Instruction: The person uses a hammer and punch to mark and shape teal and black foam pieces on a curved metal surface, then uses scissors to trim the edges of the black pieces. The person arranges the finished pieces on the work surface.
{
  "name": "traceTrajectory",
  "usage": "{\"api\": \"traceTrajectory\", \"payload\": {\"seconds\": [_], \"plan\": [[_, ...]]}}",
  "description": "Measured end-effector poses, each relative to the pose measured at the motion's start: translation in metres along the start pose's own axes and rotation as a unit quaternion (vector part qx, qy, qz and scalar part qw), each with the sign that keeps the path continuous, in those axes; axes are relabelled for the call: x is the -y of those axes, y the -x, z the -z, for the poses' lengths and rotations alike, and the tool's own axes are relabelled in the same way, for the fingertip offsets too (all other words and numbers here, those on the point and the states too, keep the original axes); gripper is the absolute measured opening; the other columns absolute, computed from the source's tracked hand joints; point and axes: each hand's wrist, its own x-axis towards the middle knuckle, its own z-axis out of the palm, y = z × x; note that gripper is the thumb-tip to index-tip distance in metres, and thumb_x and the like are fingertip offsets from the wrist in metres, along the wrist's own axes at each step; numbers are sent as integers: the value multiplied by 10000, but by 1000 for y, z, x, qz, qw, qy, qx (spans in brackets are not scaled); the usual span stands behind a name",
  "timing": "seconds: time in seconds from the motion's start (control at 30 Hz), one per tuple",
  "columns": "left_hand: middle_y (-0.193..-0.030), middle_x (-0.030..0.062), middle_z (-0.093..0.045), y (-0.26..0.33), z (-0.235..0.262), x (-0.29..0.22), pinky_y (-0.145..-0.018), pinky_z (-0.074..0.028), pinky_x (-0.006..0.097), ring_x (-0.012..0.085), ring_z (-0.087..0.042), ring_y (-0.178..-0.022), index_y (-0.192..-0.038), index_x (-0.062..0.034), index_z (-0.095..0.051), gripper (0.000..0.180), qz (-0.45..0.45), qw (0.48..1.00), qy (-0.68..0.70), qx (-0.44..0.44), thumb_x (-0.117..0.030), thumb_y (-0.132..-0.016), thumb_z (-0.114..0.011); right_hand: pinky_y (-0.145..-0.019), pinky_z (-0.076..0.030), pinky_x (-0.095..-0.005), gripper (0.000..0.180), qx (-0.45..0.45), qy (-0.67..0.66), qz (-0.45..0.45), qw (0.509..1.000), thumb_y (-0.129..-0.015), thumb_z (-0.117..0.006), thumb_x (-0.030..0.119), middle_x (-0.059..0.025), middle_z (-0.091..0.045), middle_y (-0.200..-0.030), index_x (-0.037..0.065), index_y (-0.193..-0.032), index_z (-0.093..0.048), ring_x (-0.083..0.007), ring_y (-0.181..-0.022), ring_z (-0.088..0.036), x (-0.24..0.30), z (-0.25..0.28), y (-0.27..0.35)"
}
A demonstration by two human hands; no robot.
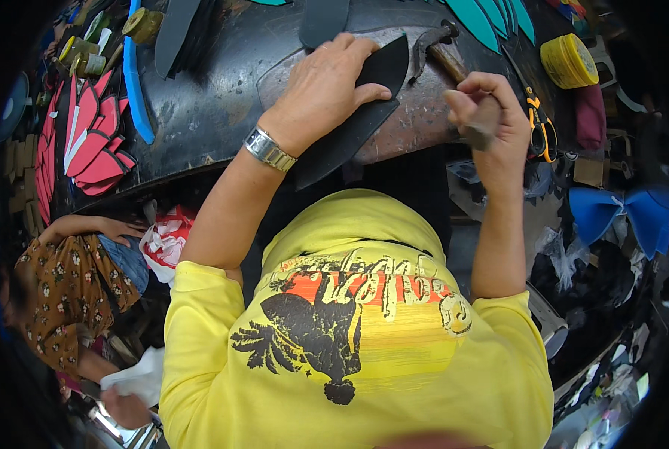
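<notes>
My left hand [327, 86] lies over two overlapping black sole-shaped pieces, its thumb stretched across the upper piece [389, 66] and its other fingers bent near the far edge. The lower black piece [346, 146] reaches toward me past the table's near edge. Under them is a worn brown and grey slab [417, 123]. To the right, my right hand [495, 105] is closed around the wooden handle of a hammer [449, 63]. The hammer's dark metal head points away from me, just right of the black pieces' tip. The handle's butt end looks blurred.
Scissors [542, 127] with orange and black handles and a yellow tub [570, 61] stand right. Teal pieces [492, 21] and black soles [177, 34] lie at the back. Pink pieces [99, 142], a blue strip [134, 82] and jars [144, 26] are left. Another person [80, 292] sits at left.
</notes>
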Motion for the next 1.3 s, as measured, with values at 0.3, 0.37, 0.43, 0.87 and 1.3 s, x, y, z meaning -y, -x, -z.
{"api": "traceTrajectory", "payload": {"seconds": [0.3,0.37,0.43,0.87,1.3], "plan": [[-1059,104,-639,36,-1,-19,-825,-535,385,297,-632,-965,-1132,-51,-689,297,-70,995,71,-6,-61,-836,-703,-702,-440,-190,234,20,115,-29,993,-860,-780,80,23,-590,-812,4,-1059,-683,-46,-772,-537,13,33,10],[-1095,86,-611,45,-3,-23,-865,-526,373,270,-602,-1002,-1098,-27,-683,288,-86,994,59,-14,-50,-813,-648,-704,-441,-188,229,3,112,18,994,-863,-774,73,18,-595,-852,7,-1062,-682,-44,-792,-539,10,33,7],[-1132,79,-606,50,-4,-26,-889,-509,382,268,-589,-1039,-1116,-32,-682,294,-99,994,42,-24,-85,-828,-652,-724,-475,-240,224,-11,167,80,983,-860,-763,70,-34,-630,-906,10,-1056,-673,-117,-809,-593,3,34,2],[-1229,100,-590,47,6,8,-992,-472,393,308,-580,-1155,-1152,-60,-665,259,-35,989,140,15,-110,-898,-663,-544,-438,-246,281,-25,145,-42,988,-925,-681,117,-54,-599,-816,42,-1184,-602,-107,-612,-543,-3,49,-19],[-1146,111,-586,50,8,8,-935,-495,389,310,-609,-1059,-1007,-26,-674,153,-1,985,174,-8,-103,-877,-694,-620,-425,-207,505,100,215,-24,971,-881,-730,7,-5,-577,-818,59,-1345,-538,-64,-668,-485,16,25,49]]}}
